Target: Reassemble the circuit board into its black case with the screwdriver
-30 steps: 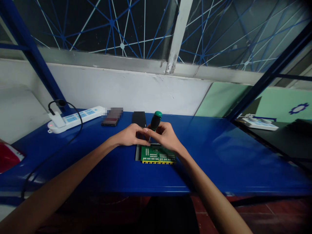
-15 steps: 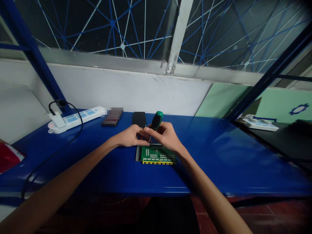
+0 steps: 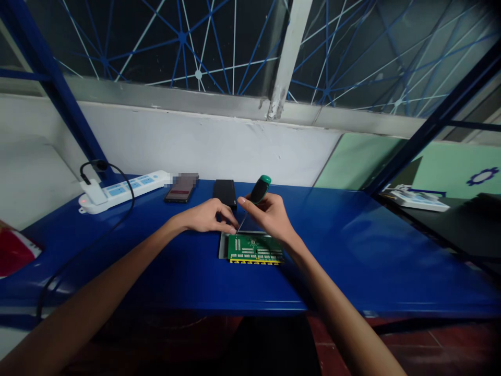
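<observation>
My right hand (image 3: pixel 270 214) is closed round a screwdriver (image 3: pixel 261 189) with a green and black handle. The handle leans to the right, and its thin shaft slants down to the left. Beside the tip, my left hand (image 3: pixel 207 215) has its thumb and bent fingers close together. Whatever they may pinch is too small to make out. Both hands are at the far edge of a green circuit board (image 3: pixel 254 247) with a yellow strip along its near side. A grey metal plate (image 3: pixel 223 246) shows at the board's left, partly under it.
A black flat box (image 3: pixel 224 192) lies behind my hands, with a phone (image 3: pixel 181 189) to its left. Further left is a white power strip (image 3: pixel 129 188) with a plugged-in black cable (image 3: pixel 82 248). Something red (image 3: pixel 18 253) sits at the blue table's (image 3: pixel 376 256) left edge.
The screwdriver handle has tipped further right, and my right hand has shifted slightly right with it. My left fingers have moved a little left and remain close to the tip.
</observation>
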`<state>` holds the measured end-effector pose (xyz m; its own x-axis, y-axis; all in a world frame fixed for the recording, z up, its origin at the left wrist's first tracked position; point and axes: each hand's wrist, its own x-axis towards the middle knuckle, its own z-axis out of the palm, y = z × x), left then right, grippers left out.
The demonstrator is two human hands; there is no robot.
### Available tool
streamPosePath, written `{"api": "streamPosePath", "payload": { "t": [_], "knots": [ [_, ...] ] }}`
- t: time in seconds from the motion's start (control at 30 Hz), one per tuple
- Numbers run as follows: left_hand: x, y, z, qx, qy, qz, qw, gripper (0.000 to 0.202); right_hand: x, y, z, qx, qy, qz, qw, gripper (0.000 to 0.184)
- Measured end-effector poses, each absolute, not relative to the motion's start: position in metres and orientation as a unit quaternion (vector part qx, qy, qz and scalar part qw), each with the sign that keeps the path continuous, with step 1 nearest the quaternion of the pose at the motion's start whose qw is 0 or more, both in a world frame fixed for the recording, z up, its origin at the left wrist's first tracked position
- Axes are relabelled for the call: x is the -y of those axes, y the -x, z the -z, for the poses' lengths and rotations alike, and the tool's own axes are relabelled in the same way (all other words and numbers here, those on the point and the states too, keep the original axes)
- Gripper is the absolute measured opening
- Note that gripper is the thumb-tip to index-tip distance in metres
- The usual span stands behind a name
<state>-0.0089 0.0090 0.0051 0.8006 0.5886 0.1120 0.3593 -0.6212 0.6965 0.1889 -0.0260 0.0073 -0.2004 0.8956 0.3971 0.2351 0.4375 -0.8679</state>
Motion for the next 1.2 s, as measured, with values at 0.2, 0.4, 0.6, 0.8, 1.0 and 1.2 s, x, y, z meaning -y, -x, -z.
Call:
{"api": "streamPosePath", "payload": {
  "t": [0.2,0.4,0.6,0.8,1.0,1.2],
  "knots": [
    [-0.012,0.008,0.001,-0.276,-0.882,-0.177,0.338,0.021,0.023,-0.19,-0.006,0.665,0.399,-0.346,0.528,0.036],
    [-0.016,0.012,0.004,-0.316,-0.889,-0.197,0.268,0.019,0.021,-0.195,-0.013,0.623,0.422,-0.328,0.571,0.039],
    [-0.027,0.021,0.01,-0.377,-0.888,-0.195,0.177,0.019,0.006,-0.228,-0.012,0.638,0.526,-0.161,0.539,0.047],
    [-0.028,0.025,0.008,-0.387,-0.888,-0.18,0.172,0.021,-0.007,-0.256,0.0,0.656,0.697,-0.001,0.291,0.052],
    [-0.017,0.026,-0.01,-0.35,-0.898,-0.143,0.227,0.028,-0.012,-0.264,0.016,0.671,0.733,-0.001,0.111,0.051],
    [0.011,0.009,-0.018,-0.3,-0.932,-0.092,0.182,0.074,-0.01,-0.263,0.024,0.674,0.737,0.018,0.053,0.055]
  ]
}}
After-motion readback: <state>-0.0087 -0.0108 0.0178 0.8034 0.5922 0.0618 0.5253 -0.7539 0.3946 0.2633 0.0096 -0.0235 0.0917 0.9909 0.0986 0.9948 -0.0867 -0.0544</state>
